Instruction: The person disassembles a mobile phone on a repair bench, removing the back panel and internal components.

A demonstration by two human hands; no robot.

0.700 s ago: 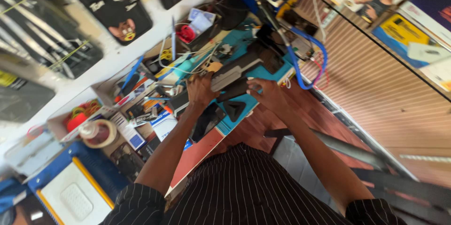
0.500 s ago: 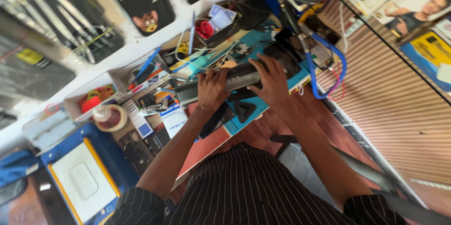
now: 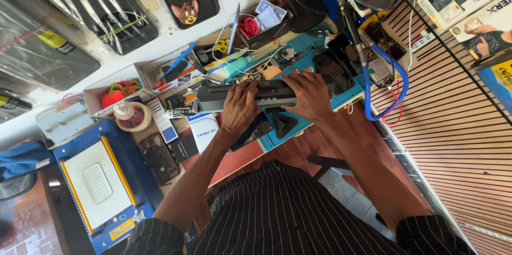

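Gripping a long dark grey device (image 3: 261,95) with both hands, we hold it crosswise above the teal work mat (image 3: 298,124) at the middle of the cluttered bench. Our left hand (image 3: 240,107) wraps its fingers over the device's left half, and our right hand (image 3: 308,95) closes over the right half. Beside the left hand lie a black phone (image 3: 159,156) and a tape roll (image 3: 133,116); a blue machine (image 3: 98,183) sits well apart.

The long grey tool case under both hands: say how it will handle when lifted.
The grey case looks rigid, so it probably won't flex. Both the left hand and right hand grip it, suggesting some weight. Long and flat, it seems unlikely to roll.
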